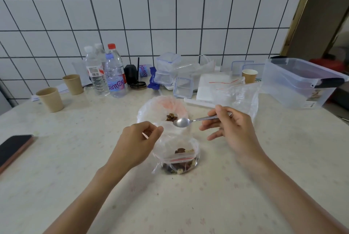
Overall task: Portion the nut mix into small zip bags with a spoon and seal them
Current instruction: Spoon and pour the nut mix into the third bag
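Observation:
A small clear zip bag (176, 153) with a red seal strip stands open on the table, holding a few nuts. My left hand (137, 144) pinches its upper left rim. Beneath or just in front of it lies another small bag of nut mix (177, 167). My right hand (233, 130) holds a metal spoon (182, 122) by the handle, its empty bowl hovering above the open bag. Behind the spoon sits a larger plastic bag (162, 108) with a few nuts (171, 117) in it.
A phone (14, 148) lies at the left edge. Paper cups (51, 99) and water bottles (105, 71) stand at the back left. Clear containers, spare zip bags (226, 84) and a large lidded plastic box (300, 82) crowd the back right.

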`<action>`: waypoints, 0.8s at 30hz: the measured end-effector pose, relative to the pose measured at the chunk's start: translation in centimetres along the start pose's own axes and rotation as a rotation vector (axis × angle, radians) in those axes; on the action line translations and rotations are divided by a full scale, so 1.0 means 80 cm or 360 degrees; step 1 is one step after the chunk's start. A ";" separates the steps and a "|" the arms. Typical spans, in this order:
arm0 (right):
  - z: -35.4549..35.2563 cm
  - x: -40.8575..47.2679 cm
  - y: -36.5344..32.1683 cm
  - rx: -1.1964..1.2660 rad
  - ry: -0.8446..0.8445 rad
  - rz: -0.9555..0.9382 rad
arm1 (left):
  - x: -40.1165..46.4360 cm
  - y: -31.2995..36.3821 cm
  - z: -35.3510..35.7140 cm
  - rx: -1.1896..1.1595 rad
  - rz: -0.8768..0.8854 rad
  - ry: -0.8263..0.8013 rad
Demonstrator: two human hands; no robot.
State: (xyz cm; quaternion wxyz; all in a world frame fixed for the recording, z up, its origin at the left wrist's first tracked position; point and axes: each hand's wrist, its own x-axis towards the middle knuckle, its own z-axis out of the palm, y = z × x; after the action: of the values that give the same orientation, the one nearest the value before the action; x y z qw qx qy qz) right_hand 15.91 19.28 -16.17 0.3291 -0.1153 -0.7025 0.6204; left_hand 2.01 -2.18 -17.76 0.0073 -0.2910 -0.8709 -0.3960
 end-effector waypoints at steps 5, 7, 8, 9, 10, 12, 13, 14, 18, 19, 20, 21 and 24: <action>0.024 0.055 0.025 -0.0034 0.0172 0.0051 | 0.051 0.015 -0.009 0.0067 0.0179 0.0203; 0.033 0.071 0.038 -0.0194 0.0178 0.0006 | 0.077 0.018 -0.006 0.0199 0.0284 0.0323; 0.038 0.075 0.045 -0.0302 0.0171 -0.0022 | 0.090 0.018 -0.003 0.0295 0.0322 0.0360; 0.043 0.079 0.051 -0.0422 0.0160 -0.0059 | 0.104 0.018 0.000 0.0409 0.0343 0.0366; 0.048 0.080 0.057 -0.0543 0.0145 -0.0104 | 0.116 0.019 0.004 0.0529 0.0335 0.0327; 0.056 0.080 0.066 -0.0765 0.0098 -0.0204 | 0.140 0.020 0.015 0.0731 0.0208 0.0133; 0.058 0.078 0.069 -0.0873 0.0062 -0.0264 | 0.150 0.019 0.021 0.0801 0.0116 0.0020; 0.059 0.076 0.072 -0.0967 0.0021 -0.0324 | 0.158 0.019 0.028 0.0855 0.0023 -0.0071; 0.063 0.071 0.082 -0.1150 -0.0039 -0.0498 | 0.176 0.009 0.045 0.0939 -0.0154 -0.0138; 0.065 0.071 0.084 -0.1192 -0.0031 -0.0534 | 0.177 0.005 0.048 0.0922 -0.0145 -0.0123; 0.066 0.071 0.086 -0.1235 -0.0028 -0.0559 | 0.176 0.002 0.051 0.0890 -0.0124 -0.0103; 0.066 0.071 0.088 -0.1270 -0.0038 -0.0567 | 0.175 -0.002 0.055 0.0859 -0.0081 -0.0075; 0.069 0.073 0.096 -0.1326 -0.0114 -0.0461 | 0.167 -0.013 0.065 0.0838 0.0168 0.0106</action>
State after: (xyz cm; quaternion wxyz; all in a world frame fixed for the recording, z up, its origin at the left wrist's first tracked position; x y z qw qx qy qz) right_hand 6.25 19.81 -21.62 0.3135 -0.1168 -0.9125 0.2352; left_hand -8.51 7.58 -18.81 0.1320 -0.3108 -0.9268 -0.1644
